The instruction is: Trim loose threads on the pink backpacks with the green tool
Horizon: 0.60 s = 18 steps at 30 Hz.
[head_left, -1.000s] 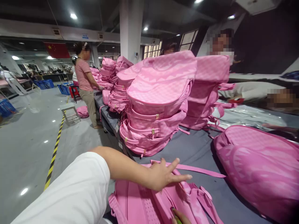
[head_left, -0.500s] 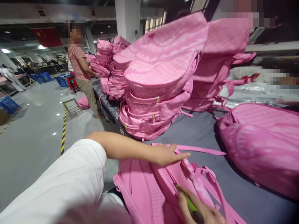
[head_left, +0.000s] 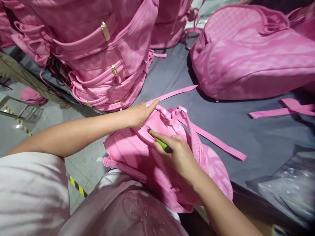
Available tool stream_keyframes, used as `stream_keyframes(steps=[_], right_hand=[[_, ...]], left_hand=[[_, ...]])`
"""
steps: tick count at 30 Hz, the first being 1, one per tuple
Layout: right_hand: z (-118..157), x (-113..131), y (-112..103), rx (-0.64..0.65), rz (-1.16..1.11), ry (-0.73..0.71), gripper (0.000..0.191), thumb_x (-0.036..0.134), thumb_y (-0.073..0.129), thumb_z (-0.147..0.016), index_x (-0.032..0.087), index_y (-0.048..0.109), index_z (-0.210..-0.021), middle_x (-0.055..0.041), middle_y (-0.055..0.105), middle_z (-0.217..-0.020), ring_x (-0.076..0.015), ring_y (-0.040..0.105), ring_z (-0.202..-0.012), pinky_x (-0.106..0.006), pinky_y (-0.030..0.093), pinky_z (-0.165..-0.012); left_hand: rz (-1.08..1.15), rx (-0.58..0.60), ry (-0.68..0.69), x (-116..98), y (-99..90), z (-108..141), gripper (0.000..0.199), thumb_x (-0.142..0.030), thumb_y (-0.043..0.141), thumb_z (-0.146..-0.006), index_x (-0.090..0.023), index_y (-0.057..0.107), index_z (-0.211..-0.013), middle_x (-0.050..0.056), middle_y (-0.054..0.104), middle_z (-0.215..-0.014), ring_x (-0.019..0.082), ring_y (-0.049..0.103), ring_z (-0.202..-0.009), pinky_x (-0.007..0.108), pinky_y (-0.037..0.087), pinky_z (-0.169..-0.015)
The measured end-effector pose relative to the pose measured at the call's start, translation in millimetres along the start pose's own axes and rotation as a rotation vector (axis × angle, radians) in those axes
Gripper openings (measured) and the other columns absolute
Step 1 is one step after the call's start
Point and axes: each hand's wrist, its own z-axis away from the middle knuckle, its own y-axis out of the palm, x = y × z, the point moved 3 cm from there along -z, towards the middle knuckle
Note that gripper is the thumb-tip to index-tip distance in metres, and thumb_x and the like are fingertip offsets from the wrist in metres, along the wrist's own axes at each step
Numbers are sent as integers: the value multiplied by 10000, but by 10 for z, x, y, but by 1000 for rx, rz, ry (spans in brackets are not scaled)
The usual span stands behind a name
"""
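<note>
A pink backpack point(head_left: 125, 144) lies at the table's edge against my body, with its perforated back panel and straps facing up. My left hand point(head_left: 139, 114) grips its upper edge, index finger stretched out beside the top handle point(head_left: 163, 113); the other fingers are partly hidden. My right hand point(head_left: 180, 155) is closed around a small tool with a green and black handle point(head_left: 161, 144). The tool points at a seam of the backpack near my left hand; its working tip is too small to make out. Loose pink straps point(head_left: 221, 142) trail over the table.
Stacked pink backpacks point(head_left: 98, 59) rise at the back left of the dark table point(head_left: 172, 72). Another full pink backpack point(head_left: 246, 65) lies at the back right. Clear plastic bags point(head_left: 290, 186) are at the lower right. Beyond the left edge, a person's trouser leg point(head_left: 29, 78) shows.
The view has tilted down toward the backpack and my hands. My right hand, now more fully visible, still holds the green tool; my left hand stays on the upper edge.
</note>
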Motion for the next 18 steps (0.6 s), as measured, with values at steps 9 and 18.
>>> stream_keyframes(steps=[9,18], right_hand=[[-154,31,150,-37,71,-41,307,197,571,-918,126,721,-1177,-12,696,-659,-151,580,-541,-295,399,-651],[-162,126,205,-112,121,-8,293,178,545,-917,101,736,-1127,-9,689,-670,-138,521,-538,-277,368,-607]], left_hand=[[41,-85,40,95,129,-80,1002,-151,583,-855,-214,-75,-1608,178,589,-1243,239,688,-901,287,500,-747],[61,-70,-5,62,140,-101,1025,-123,604,-854,-240,-82,-1607,183,557,-1254,242,690,-928,268,490,-711]])
